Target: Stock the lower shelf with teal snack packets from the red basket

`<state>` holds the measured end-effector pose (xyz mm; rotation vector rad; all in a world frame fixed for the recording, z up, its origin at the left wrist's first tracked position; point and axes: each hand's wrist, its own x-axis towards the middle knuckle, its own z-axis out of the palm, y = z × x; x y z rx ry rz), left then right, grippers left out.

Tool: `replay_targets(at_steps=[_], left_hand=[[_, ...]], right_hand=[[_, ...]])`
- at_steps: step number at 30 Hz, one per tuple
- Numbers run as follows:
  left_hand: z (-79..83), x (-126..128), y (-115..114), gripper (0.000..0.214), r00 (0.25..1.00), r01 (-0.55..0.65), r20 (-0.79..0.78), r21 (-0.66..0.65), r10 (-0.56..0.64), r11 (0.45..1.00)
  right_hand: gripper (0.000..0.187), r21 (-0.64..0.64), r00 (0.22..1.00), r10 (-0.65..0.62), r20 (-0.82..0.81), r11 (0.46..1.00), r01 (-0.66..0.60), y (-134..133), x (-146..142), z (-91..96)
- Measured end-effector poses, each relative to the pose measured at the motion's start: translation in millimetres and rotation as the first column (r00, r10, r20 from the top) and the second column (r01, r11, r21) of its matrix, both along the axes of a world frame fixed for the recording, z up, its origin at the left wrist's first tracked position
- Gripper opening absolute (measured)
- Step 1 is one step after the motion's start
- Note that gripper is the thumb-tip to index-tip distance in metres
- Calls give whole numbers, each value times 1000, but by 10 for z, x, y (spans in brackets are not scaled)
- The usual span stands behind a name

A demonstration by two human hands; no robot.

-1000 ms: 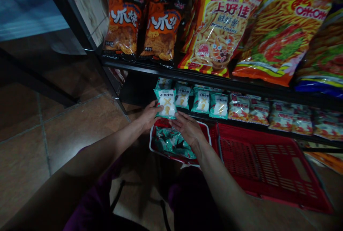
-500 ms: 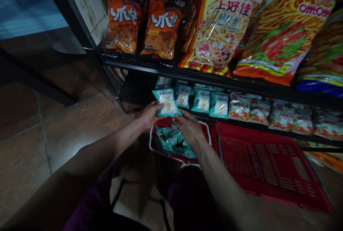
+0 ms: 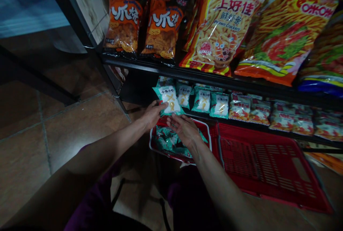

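Observation:
My left hand (image 3: pixel 154 113) grips a small teal-and-white snack bag (image 3: pixel 169 101) by its left side, its thumb lying across the front. The bag is tilted upright before the lower shelf. My right hand (image 3: pixel 184 129) is at the bag's bottom edge, fingers stretched and slightly apart; whether they touch it is hard to see. Beneath both hands a red basket (image 3: pixel 210 134) with a pale rim contains several teal snack bags (image 3: pixel 171 143). Just behind the held bag, similar teal bags (image 3: pixel 202 99) stand in a row on the shelf.
Large orange bags (image 3: pixel 164 27), prawn cracker bags (image 3: pixel 218 30) and a big noodle-like snack bag (image 3: pixel 286 34) fill the upper black shelf (image 3: pixel 144 67). Red-and-white small bags (image 3: pixel 239 106) continue the lower row. A red slotted basket lid or panel (image 3: pixel 268 163) extends right. A black post (image 3: pixel 80 20) rises at left.
The held bag has shifted slightly right and tilted a little. My left thumb reaches further over its front. My right fingers have slid left and loosened at the bottom edge.

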<state>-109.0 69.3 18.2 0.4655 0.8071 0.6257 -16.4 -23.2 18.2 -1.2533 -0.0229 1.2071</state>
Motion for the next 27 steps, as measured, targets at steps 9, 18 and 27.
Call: replay_targets(at_steps=[9, 18, 27], left_hand=[[-23, 11, 12, 12, 999, 31, -16, -47, -32, 998], [-56, 15, 38, 21, 1000, 31, 1, -129, -32, 991], [20, -25, 45, 15, 999, 36, 4, -87, -35, 996]], right_hand=[[31, 53, 999, -35, 26, 998, 33, -9, 8, 7], [29, 64, 999, -35, 24, 997, 33, -11, -17, 9], [28, 49, 998, -58, 35, 997, 56, 3, -52, 44]])
